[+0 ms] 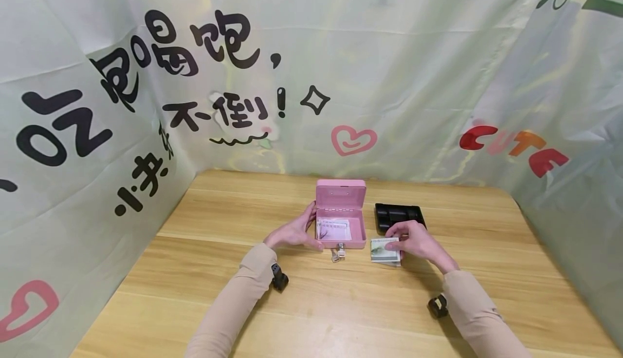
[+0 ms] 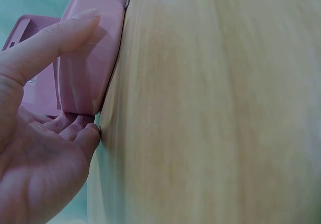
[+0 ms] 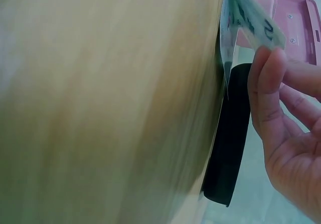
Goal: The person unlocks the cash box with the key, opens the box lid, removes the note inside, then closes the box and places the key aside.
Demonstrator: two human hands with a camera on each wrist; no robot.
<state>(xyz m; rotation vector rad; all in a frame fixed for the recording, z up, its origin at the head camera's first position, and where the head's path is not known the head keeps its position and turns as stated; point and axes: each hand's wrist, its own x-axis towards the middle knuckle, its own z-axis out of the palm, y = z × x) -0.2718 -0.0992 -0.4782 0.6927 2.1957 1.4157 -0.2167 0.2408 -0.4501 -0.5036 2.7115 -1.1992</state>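
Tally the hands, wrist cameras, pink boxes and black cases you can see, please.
Hands: 2, the left hand and right hand
Wrist cameras: 2
Pink boxes: 1
Black cases: 1
Total: 6

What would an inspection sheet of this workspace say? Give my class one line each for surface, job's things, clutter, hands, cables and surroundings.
Surface: wood-grain table.
Job's things: pink box, lid raised, printed papers inside, keys at its front; printed note to its right.
Clutter: black tray-like item, right of the box.
Hands: left hand holds the box's left side, thumb at the front; right hand pinches the note.
Cables: nothing seen.
Surroundings: pale fabric with black lettering, pink hearts and "CUTE".
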